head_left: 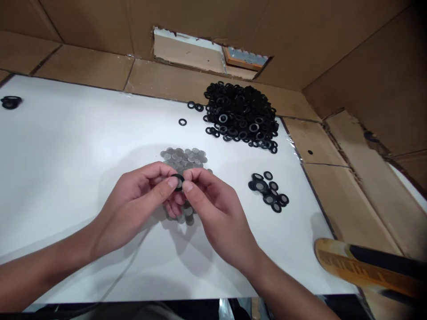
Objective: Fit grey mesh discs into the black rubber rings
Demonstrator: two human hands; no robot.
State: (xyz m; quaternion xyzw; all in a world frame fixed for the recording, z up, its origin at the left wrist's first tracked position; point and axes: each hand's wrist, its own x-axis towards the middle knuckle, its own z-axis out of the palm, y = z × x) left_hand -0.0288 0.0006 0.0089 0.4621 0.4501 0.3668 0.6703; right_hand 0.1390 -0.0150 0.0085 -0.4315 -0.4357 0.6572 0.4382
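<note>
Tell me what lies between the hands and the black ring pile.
Head view: a heap of gray discs lies between the left hand and right hand and the black ring pile.

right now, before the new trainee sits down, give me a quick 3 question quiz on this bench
1. True or false: the black ring is pinched between the fingers of the left hand and the right hand.
2. Which lies nearest the hands? A: the grey discs. B: the big black heap. C: the far-left stack.
3. What material is the wall behind the white board?

Key: 1 true; 2 A; 3 cardboard
</note>
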